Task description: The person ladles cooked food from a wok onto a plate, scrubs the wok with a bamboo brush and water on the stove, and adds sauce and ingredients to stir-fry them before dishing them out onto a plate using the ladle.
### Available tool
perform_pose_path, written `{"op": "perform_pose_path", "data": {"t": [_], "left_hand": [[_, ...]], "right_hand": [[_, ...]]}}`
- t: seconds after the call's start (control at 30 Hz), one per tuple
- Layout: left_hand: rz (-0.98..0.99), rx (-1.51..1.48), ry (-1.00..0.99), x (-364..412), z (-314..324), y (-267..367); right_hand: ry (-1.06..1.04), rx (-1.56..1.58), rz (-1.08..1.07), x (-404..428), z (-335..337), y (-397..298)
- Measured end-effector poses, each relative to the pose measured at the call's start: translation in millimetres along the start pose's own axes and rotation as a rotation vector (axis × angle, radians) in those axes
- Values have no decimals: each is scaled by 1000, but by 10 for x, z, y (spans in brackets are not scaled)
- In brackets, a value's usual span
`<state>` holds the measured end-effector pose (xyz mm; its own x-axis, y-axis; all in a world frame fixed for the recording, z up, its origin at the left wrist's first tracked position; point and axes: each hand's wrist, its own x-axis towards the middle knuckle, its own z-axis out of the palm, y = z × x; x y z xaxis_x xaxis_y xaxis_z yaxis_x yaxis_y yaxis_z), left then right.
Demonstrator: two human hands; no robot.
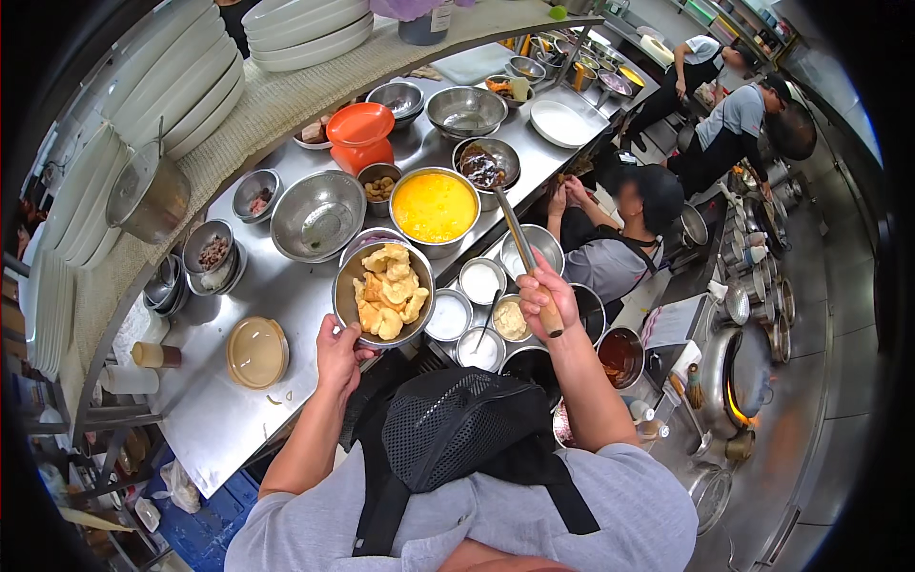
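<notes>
My left hand [342, 354] grips the near rim of a steel bowl [384, 293] that holds pale golden, puffed fried pieces. In my right hand [547, 294] is the wooden handle of a ladle [520, 232]; its metal shaft runs up to a steel bowl of dark sauce [491, 164], where its head lies among the sauce. Between the two stands a steel pot of beaten egg [435, 209]. An orange-red plastic container [362, 139] is behind it, beside a small pot of brown pieces [379, 187]. A large perforated-looking steel bowl [319, 214] sits left of the egg.
White powders fill round tins [449, 314] before me. A beige bowl [257, 353] stands on the steel table [214, 400]. White plates [193, 79] are stacked on the overhead shelf [200, 171]. A co-worker [607, 243] is close on the right; a wok with flame [750, 368] burns at far right.
</notes>
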<state>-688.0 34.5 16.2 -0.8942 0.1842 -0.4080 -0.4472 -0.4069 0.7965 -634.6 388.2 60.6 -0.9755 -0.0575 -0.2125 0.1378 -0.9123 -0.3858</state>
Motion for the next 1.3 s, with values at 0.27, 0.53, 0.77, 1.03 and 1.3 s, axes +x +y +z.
{"op": "perform_pose_path", "data": {"t": [0.27,0.53,0.77,1.03,1.3], "left_hand": [[6,-23,-29,4,53,-106],[-14,-23,-25,-48,138,-230],[-21,-10,-27,-90,194,-233],[-16,-16,-26,31,227,-167],[-63,14,-119,249,-25,33]], "right_hand": [[53,-149,-80,44,-162,64],[32,-91,-88,48,-76,-10],[-32,78,-37,-4,-53,-56],[-68,116,-30,5,97,16],[202,-304,-104,88,224,322]]}}
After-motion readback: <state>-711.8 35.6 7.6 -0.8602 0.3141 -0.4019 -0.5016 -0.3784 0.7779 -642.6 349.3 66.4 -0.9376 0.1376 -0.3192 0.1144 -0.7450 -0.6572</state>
